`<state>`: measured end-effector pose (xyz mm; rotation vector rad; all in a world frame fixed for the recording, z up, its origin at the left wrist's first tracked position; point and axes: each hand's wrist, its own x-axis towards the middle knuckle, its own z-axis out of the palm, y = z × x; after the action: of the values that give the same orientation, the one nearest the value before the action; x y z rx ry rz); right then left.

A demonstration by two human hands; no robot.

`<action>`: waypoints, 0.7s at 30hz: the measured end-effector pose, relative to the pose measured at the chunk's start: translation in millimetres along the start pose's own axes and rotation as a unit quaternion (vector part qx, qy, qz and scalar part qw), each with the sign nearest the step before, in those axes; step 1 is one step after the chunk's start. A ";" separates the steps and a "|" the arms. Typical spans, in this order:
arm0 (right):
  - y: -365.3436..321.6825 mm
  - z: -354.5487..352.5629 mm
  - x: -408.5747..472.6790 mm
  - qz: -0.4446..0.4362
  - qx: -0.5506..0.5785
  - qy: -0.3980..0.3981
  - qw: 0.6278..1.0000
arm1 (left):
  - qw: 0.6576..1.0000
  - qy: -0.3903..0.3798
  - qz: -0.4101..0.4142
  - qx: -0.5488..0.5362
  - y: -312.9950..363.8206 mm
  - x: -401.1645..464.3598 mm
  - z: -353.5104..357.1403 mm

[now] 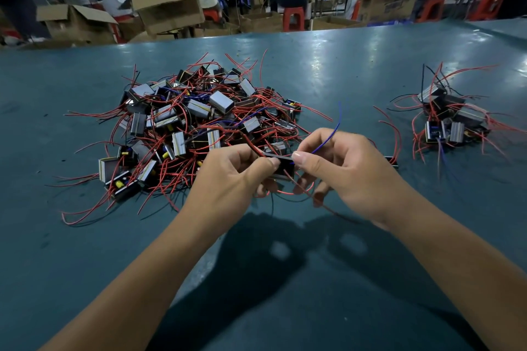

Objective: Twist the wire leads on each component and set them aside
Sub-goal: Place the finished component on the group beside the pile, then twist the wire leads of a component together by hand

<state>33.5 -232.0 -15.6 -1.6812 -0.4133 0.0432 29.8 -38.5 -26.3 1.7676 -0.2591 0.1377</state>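
Observation:
I hold one small black component (286, 169) between both hands, just above the teal table. My left hand (228, 177) pinches its left side, with red leads running out past the thumb. My right hand (342, 168) grips its right side, thumb and forefinger closed on a thin blue wire (333, 131) that curves up and away. More red leads hang under my fingers. Behind my hands lies a large heap of components (194, 120) tangled in red wires. A smaller pile of components (447, 120) sits at the right.
The teal table (328, 65) stretches far ahead to its back edge. Beyond it stand open cardboard boxes (168, 8), red stools (293, 18) and several seated people facing away at other benches. One stray component (390, 161) lies just right of my right hand.

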 end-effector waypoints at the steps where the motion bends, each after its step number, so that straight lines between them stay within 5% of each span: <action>1: -0.4 0.2 -0.2 0.017 0.024 -0.002 1.000 | 1.000 -0.001 0.003 0.004 1.2 -1.0 0.7; 14: -2.8 -13.4 5.7 -0.021 0.126 0.024 0.992 | 0.985 0.033 0.125 0.118 10.1 2.2 -21.9; 21: -3.8 -16.0 8.1 -0.002 0.281 0.003 0.960 | 0.984 0.059 0.055 -0.159 17.2 4.5 -23.5</action>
<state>44.3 -244.4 -7.7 -1.1182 -0.3584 0.1403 31.0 -19.4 -4.0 1.4236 -0.2769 0.2665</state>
